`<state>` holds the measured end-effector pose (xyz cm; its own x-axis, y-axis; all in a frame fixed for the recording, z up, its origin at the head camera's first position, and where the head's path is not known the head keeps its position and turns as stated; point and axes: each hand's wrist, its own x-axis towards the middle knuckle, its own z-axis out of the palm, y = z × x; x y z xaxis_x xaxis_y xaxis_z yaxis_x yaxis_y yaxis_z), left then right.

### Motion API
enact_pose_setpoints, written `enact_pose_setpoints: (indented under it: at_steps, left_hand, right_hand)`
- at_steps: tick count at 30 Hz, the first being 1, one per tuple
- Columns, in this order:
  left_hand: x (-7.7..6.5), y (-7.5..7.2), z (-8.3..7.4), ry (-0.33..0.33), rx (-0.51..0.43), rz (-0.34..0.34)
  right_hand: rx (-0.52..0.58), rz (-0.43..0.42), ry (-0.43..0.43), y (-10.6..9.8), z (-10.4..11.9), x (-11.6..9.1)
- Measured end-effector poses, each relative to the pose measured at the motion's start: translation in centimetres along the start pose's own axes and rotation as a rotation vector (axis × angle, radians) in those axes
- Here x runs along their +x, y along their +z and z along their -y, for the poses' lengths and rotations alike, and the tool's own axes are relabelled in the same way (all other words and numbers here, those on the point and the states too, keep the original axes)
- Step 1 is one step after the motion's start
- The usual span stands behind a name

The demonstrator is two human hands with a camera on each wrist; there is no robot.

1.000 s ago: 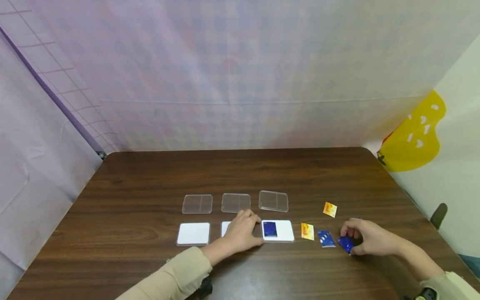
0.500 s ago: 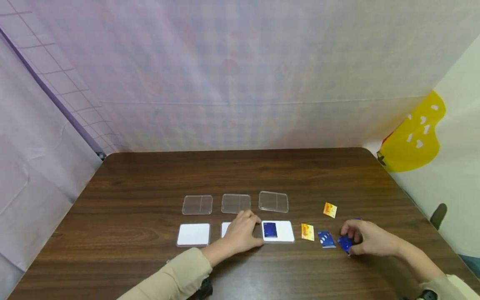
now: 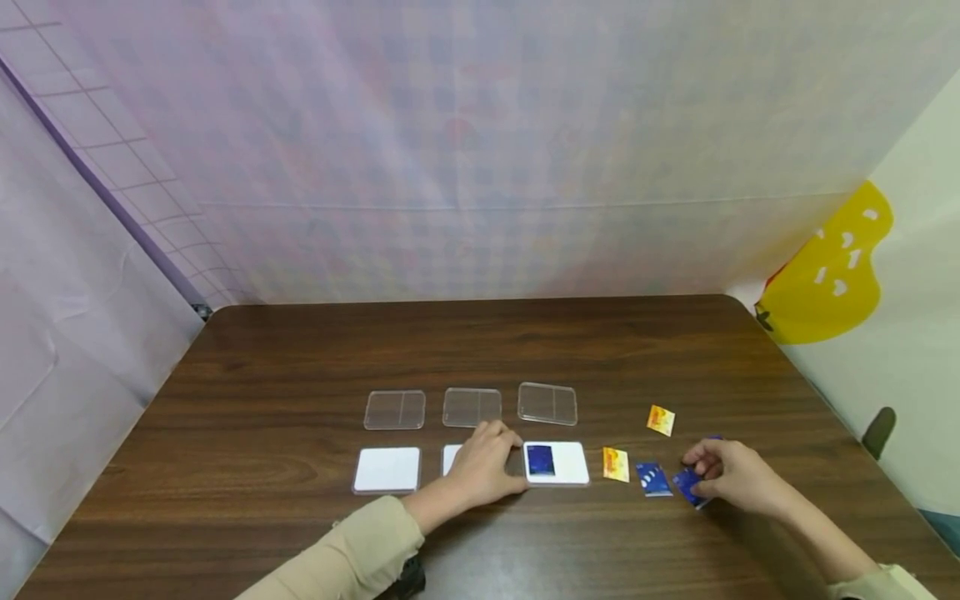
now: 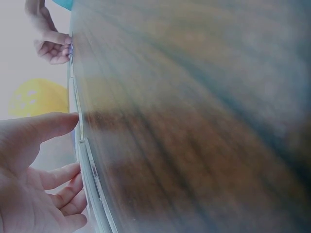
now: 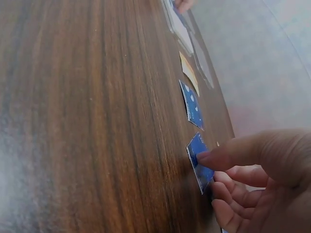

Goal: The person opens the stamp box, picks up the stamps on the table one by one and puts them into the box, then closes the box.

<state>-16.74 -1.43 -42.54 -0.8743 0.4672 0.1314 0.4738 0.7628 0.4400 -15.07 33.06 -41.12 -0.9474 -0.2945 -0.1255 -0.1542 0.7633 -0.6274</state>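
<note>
My left hand [image 3: 483, 464] spans the left end of a shallow clear case with a white insert [image 3: 572, 463], thumb at its near corner and a finger at its far one. A small dark blue card [image 3: 540, 459] lies on the insert's left half. On the right, my right hand [image 3: 738, 477] pinches another blue printed card [image 5: 198, 162], thumb on top and fingers at its far edge. A blue card with white shapes [image 3: 654, 479] lies just left of it. More blue [image 3: 716, 437] peeks out behind the right hand.
One yellow-orange card [image 3: 616, 464] lies beside the case; another yellow-orange card [image 3: 661, 420] is farther back. A white-filled case [image 3: 387, 469] sits at left, and a second is partly under my left hand. Three clear lids [image 3: 471, 407] lie in a row behind.
My right thumb has moved from the blue card's near edge onto its face, and the hand has turned slightly. The left hand has stayed at the case.
</note>
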Motion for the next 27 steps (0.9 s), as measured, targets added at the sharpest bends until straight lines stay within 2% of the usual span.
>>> enact_pose_setpoints:
  at_steps: [8,13,16,20,23,27]
  left_hand:
    - [0.0,0.0,0.0,-0.005,0.0,0.002]
    - [0.1,0.0,0.0,-0.004,0.002,0.003]
    - [0.0,0.0,0.0,-0.004,0.002,0.003]
    - [0.0,0.0,0.0,-0.005,-0.002,0.007]
    - [0.0,-0.1,0.0,-0.008,-0.003,0.01]
    - [0.0,-0.1,0.0,-0.012,-0.003,0.016]
  right_hand:
    - [-0.057,-0.05,-0.004,-0.2,-0.3,0.2]
    - [-0.134,-0.055,-0.057,-0.7,-0.5,0.3]
    - [-0.15,-0.029,-0.08,-1.4,-0.6,0.4]
    - [-0.132,0.047,-0.094,-2.5,-0.5,0.7]
    - [-0.087,0.107,-0.111,-3.4,-0.1,1.1]
    - [-0.003,0.143,-0.133,-4.0,1.2,1.7]
